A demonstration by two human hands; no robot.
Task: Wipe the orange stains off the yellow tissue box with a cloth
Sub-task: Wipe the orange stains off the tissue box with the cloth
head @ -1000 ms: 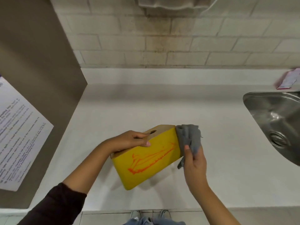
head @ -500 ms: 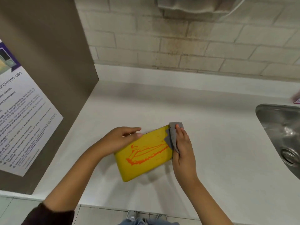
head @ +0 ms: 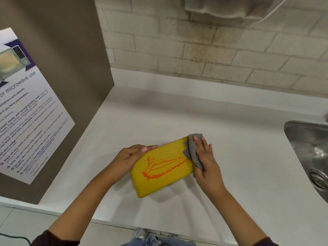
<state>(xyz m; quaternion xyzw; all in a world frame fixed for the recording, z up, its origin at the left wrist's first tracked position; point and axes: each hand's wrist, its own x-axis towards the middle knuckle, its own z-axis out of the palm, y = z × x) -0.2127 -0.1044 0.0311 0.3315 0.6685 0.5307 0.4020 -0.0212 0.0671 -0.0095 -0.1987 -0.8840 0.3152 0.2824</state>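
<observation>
Stained pale brick wall (head: 213,50) behind white table (head: 159,110). Brown side panel (head: 74,55) bearing microwave notice (head: 26,118) left. Steel sink (head: 301,139) right.

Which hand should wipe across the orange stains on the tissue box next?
Right: the right hand presses the cloth on the tissue box beside the orange stains, while the left hand holds the other end.

The white table (head: 230,121) carries the yellow tissue box (head: 168,181), lying between the left hand (head: 129,157) and right hand (head: 205,160), and a steel sink (head: 305,139) sits sunk well beyond the right hand.
</observation>
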